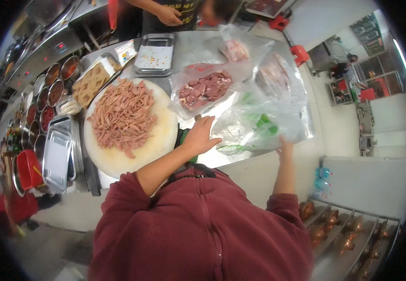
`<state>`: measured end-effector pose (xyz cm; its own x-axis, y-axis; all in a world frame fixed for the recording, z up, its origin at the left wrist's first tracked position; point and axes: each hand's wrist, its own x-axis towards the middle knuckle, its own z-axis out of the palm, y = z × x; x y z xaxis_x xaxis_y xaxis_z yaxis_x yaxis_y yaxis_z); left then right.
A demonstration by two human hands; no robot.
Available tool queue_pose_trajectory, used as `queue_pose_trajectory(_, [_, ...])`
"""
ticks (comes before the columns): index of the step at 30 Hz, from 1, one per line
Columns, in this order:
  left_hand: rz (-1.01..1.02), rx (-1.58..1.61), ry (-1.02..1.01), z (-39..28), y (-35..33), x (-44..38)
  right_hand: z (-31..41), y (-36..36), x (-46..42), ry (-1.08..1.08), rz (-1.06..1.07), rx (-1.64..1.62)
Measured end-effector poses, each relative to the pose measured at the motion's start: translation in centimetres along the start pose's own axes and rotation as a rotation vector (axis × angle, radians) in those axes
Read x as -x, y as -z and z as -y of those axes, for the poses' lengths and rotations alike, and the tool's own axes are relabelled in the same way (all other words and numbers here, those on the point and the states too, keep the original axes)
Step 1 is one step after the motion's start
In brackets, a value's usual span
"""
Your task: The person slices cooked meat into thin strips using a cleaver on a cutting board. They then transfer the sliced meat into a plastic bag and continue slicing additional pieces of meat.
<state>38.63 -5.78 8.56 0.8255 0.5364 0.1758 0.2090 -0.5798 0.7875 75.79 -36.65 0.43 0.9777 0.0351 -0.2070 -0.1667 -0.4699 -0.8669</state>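
Observation:
My left hand [203, 135], fingers apart, is over the metal table between the round cutting board [164, 140] and a clear plastic bag with green leaves [266, 123]. The tip of a dark object shows beside its fingers; whether the hand touches it is unclear. My right hand [284, 144] is at the bag's near right edge, its fingers partly hidden by the plastic, so its hold cannot be told. Sliced pale pink meat [123, 114] is heaped on the board. Beyond my left hand lies a plastic bag of darker red cut meat [206, 89].
More bagged meat [236, 51] lies at the back. A steel tray with a white lining [153, 58] stands behind the board. Stacked metal trays [58, 154], a red plastic basket [29, 169] and several bowls of ingredients [70, 66] are at left. A person's hand [169, 15] is across the table.

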Motion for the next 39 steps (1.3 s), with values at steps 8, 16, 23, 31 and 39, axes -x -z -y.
queue_pose_trajectory(8, [0.103, 0.335, 0.477, 1.9, -0.5, -0.5, 15.5, -0.1, 10.2, 0.117, 0.331, -0.179])
queue_pose_trajectory(16, [-0.314, 0.908, 0.780, 2.1, 1.9, 3.4, 17.7, -0.2, 6.3, 0.587, 0.189, 0.448])
queue_pose_trajectory(23, [-0.460, 0.879, 0.737, -2.7, -2.2, 2.4, 19.1, -6.4, 10.2, 1.092, 0.557, 0.686])
queue_pose_trajectory(31, [-0.874, 1.226, 0.671, -5.5, 1.3, 3.7, 15.3, -6.9, -0.2, 0.993, 0.713, 0.896])
queue_pose_trajectory(39, [0.028, 0.150, -0.084, -16.0, 2.4, -5.0, 18.7, -2.6, 4.4, 0.330, 0.965, -0.295])
